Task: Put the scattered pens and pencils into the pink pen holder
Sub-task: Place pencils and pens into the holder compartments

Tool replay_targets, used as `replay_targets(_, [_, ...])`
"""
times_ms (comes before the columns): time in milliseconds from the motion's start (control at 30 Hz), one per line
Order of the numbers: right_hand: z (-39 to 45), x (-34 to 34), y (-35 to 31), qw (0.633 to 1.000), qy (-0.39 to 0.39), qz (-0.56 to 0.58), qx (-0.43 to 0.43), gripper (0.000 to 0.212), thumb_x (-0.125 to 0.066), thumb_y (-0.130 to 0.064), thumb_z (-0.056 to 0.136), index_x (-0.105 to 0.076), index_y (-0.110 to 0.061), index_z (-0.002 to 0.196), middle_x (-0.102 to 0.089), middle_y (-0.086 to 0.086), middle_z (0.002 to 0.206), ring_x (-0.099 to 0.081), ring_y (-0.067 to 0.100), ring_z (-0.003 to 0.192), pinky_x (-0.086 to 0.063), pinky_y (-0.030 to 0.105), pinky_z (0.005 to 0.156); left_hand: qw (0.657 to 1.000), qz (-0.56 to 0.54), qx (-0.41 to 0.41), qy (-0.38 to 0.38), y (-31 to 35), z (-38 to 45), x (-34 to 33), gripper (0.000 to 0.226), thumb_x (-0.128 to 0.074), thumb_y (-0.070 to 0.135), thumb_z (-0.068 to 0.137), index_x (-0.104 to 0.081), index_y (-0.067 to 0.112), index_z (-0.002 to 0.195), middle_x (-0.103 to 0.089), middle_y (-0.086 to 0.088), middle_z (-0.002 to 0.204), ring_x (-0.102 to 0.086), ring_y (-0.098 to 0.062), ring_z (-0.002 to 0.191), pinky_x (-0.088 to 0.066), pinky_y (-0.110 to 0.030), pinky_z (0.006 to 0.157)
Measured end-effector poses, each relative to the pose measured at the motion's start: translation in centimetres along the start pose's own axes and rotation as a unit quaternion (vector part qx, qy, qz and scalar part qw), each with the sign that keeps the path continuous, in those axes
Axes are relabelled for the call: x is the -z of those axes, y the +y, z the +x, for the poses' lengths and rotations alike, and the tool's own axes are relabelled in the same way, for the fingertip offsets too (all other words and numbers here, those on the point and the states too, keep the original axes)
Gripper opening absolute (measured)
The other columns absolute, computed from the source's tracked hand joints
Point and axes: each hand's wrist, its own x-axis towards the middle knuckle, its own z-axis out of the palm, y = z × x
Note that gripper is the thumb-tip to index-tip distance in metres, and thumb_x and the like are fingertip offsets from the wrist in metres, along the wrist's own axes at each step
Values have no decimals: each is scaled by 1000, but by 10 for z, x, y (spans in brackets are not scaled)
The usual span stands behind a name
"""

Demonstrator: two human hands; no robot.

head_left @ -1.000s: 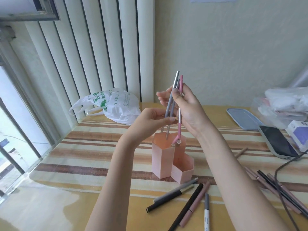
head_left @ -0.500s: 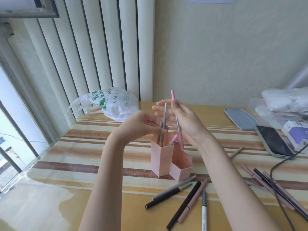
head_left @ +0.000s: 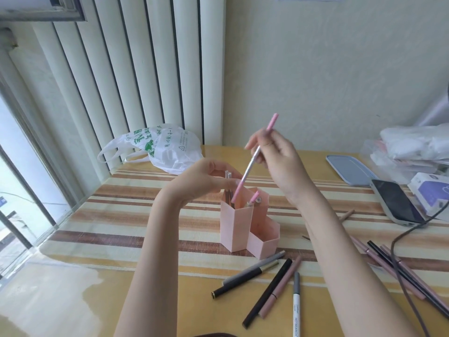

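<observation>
Nearest, 5 loose pens (head_left: 272, 283) lie fanned on the table (head_left: 73, 300). Just beyond stands the pink pen holder (head_left: 237, 227). Over its tall left cell, the left hand (head_left: 206, 181) pinches 2 grey pens (head_left: 57, 176). Farther right, the right hand (head_left: 279, 161) grasps a slanted pink pen (head_left: 252, 161), its tip dipping into that cell.

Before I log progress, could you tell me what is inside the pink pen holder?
The pink pen holder holds grey pens and a pink-clipped pen; walls hide their lower parts.
</observation>
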Motion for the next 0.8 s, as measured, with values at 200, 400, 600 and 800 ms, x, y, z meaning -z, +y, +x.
replay_targets(200, [-8, -4, 6, 988, -103, -107, -51, 17, -54, -29, 94, -64, -18, 102, -69, 3, 90, -64, 16, 90, -53, 33, 80, 997, -51, -46, 33, -2, 3, 2, 16, -75, 24, 74, -69, 15, 86, -74, 0, 86, -69, -12, 86, -53, -32, 87])
replay_targets(400, [-14, 2, 3, 986, -124, -95, -60, 22, -50, -26, 96, -64, -18, 112, -56, -4, 71, -52, -2, 61, -48, 17, 54, 992, -94, -73, 53, 2, 2, -3, 43, -41, 37, 97, -65, 5, 111, -75, -3, 94, -72, -14, 90, -57, -22, 74])
replay_targets(600, [-23, 6, 7, 982, -150, -68, -91, 29, -35, -17, 103, -60, -9, 114, -65, 4, 76, -58, 16, 67, -51, 24, 66, 994, -68, -65, 57, 1, -2, -13, 45, -32, 42, 98, -68, 16, 96, -74, -6, 86, -73, -14, 81, -58, -24, 72])
replay_targets(800, [-44, 7, 5, 992, -74, -47, -94, 29, -32, -11, 102, -59, -16, 112, -69, 7, 92, -64, 13, 73, -52, 37, 76, 976, 3, -84, 202, -10, -16, -36, 33, -35, 30, 101, -48, 14, 127, -63, -3, 111, -64, -21, 103, -50, -43, 93])
